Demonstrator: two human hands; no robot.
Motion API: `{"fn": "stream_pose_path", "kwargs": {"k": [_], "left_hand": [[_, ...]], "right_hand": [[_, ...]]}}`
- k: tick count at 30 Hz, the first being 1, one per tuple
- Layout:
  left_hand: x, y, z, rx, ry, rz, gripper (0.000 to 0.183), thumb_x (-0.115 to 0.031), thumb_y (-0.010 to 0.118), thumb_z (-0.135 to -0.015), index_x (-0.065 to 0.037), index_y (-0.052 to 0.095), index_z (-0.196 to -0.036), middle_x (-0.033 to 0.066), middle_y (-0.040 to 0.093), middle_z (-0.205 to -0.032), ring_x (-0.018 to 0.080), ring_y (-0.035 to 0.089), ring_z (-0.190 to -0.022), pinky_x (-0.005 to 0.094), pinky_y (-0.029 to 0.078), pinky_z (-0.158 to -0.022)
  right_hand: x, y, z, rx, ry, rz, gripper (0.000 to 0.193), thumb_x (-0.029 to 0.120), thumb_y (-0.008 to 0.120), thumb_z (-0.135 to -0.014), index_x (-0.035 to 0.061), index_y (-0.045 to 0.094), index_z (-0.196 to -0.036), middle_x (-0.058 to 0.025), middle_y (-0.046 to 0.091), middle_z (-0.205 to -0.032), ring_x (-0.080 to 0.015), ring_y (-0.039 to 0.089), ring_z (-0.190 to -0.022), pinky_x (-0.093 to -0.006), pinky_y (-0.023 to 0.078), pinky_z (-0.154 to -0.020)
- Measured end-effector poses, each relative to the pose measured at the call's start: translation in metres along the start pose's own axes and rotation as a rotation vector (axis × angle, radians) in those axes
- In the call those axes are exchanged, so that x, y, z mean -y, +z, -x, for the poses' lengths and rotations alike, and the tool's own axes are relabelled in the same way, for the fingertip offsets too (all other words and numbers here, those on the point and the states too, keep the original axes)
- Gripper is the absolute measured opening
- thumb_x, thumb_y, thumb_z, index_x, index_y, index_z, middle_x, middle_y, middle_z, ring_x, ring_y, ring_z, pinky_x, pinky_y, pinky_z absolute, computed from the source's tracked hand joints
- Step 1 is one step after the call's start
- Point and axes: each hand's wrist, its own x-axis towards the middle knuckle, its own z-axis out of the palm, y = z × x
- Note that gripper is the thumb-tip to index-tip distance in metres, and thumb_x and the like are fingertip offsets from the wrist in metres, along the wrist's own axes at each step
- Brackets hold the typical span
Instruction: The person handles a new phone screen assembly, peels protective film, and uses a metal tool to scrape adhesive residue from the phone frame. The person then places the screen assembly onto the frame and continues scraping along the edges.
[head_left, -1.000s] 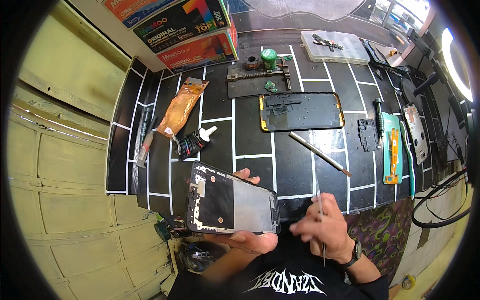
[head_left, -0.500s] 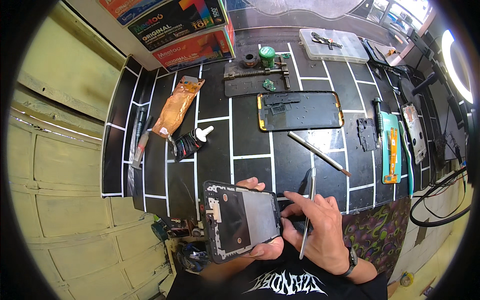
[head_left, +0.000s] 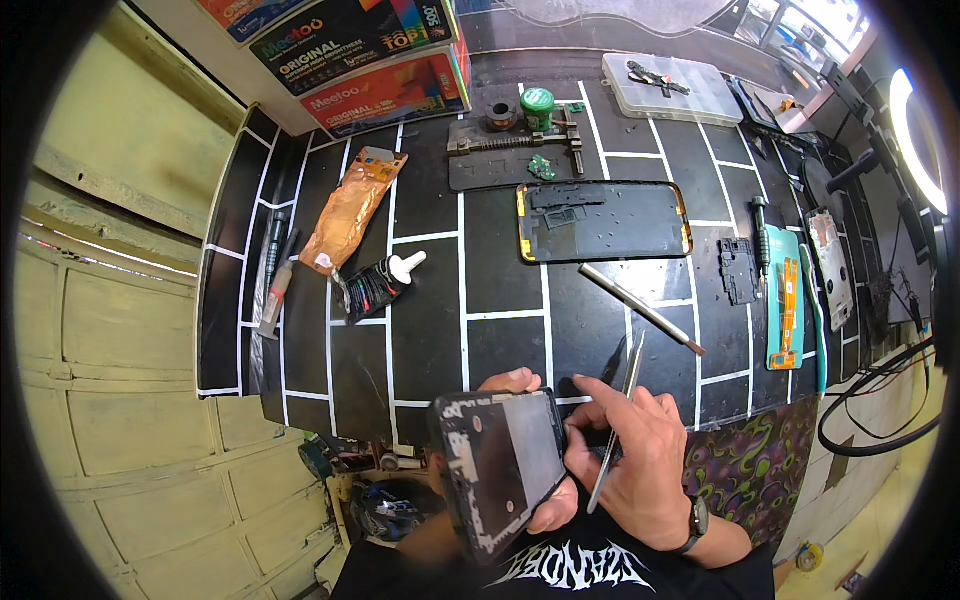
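My left hand (head_left: 553, 506) is closed around a black phone mid-frame (head_left: 538, 448) with a grey metal panel, held tilted in front of my body. Its fingers show at the far edge and its thumb at the near edge. My right hand (head_left: 640, 475) holds silver tweezers (head_left: 632, 372) between its fingers, their tip pointing away from me over the table. The thumb and fingertips of that hand meet at the right end of the frame; whether they pinch a small part there is hidden.
Beyond my hands lie a brush (head_left: 642, 309), a black phone back cover (head_left: 610, 228), a black glue tube (head_left: 378, 288) with a white cap and a copper-coloured packet (head_left: 352, 215). Behind stands a board holder (head_left: 490, 172). A teal phone panel (head_left: 782, 335) lies at the right.
The phone frame has tilted more steeply and shifted a little to the right and nearer my body. The tweezers have swung slightly to the right in my right hand.
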Motion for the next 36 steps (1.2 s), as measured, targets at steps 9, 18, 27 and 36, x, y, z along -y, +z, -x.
{"fn": "stream_pose_path", "kwargs": {"k": [9, 18, 27, 36], "left_hand": [[0.015, -0.025, 0.005, 0.278, 0.101, 0.028, 0.093, -0.066, 0.036, -0.099, -0.002, 0.009, -0.161, 0.0350, 0.041, -0.139, 0.0425, 0.056, -0.116, 0.0488, 0.052, -0.097], [-0.002, -0.024, 0.013, 0.252, -0.079, -0.119, 0.095, -0.070, 0.036, -0.098, -0.002, 0.011, -0.160, 0.0349, 0.042, -0.138, 0.0422, 0.055, -0.117, 0.0494, 0.052, -0.098], [0.010, -0.023, 0.010, 0.235, 0.044, -0.086, 0.097, -0.072, 0.034, -0.098, -0.001, 0.013, -0.160, 0.0355, 0.040, -0.139, 0.0458, 0.057, -0.112, 0.0499, 0.055, -0.092], [0.006, -0.026, 0.002, 0.286, 0.010, -0.103, 0.093, -0.072, 0.035, -0.098, -0.005, 0.016, -0.160, 0.0352, 0.041, -0.140, 0.0460, 0.057, -0.113, 0.0488, 0.057, -0.089]], "right_hand": [[-0.012, -0.005, 0.009, -0.117, -0.044, -0.212, 0.053, -0.004, 0.076, -0.077, 0.0007, 0.064, -0.128, -0.0033, 0.074, -0.091, -0.0219, 0.063, -0.077, -0.0353, 0.041, -0.071], [-0.002, 0.001, 0.005, -0.036, -0.014, -0.047, 0.064, 0.005, 0.082, -0.071, 0.0046, 0.063, -0.132, 0.0017, 0.070, -0.087, -0.0200, 0.056, -0.077, -0.0352, 0.036, -0.072], [-0.009, 0.006, 0.008, -0.127, -0.020, -0.147, 0.064, 0.003, 0.082, -0.071, 0.0050, 0.062, -0.133, 0.0020, 0.068, -0.085, -0.0202, 0.056, -0.078, -0.0357, 0.037, -0.074], [-0.013, 0.014, 0.008, -0.192, -0.111, -0.012, 0.056, 0.002, 0.082, -0.073, 0.0071, 0.067, -0.127, -0.0004, 0.070, -0.087, -0.0198, 0.060, -0.078, -0.0352, 0.038, -0.069]]}}
